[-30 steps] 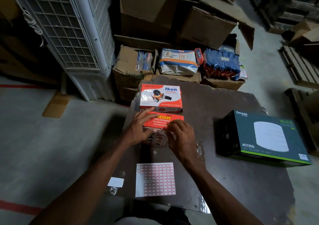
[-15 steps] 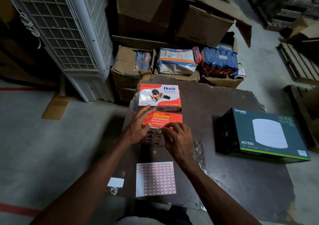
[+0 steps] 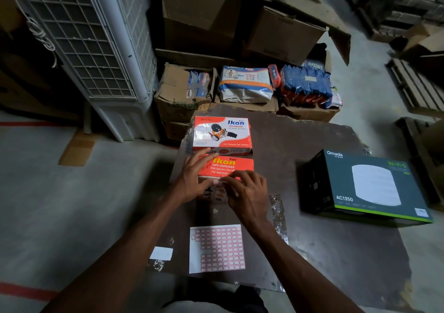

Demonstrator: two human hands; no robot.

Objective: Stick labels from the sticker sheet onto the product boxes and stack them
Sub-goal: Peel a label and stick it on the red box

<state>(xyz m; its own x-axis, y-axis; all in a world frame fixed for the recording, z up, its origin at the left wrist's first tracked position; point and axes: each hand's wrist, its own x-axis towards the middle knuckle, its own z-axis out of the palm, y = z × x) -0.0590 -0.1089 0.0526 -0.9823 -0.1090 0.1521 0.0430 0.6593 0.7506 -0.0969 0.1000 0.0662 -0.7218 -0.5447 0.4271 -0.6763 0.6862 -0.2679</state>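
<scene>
Head view: right hand (image 3: 245, 192) fingertips now pinch small label at near edge of orange Ikon box (image 3: 228, 167), shifted left since before; left hand (image 3: 194, 180) flat, steadying box. Label going on. Sticker sheet (image 3: 217, 249) nearer, on table (image 3: 336, 252).

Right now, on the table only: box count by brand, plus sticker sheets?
Ikon tape dispenser boxes: 2, the far box and the near box under both hands
Omada box: 1
Sticker sheet: 1
Total: 4
</scene>
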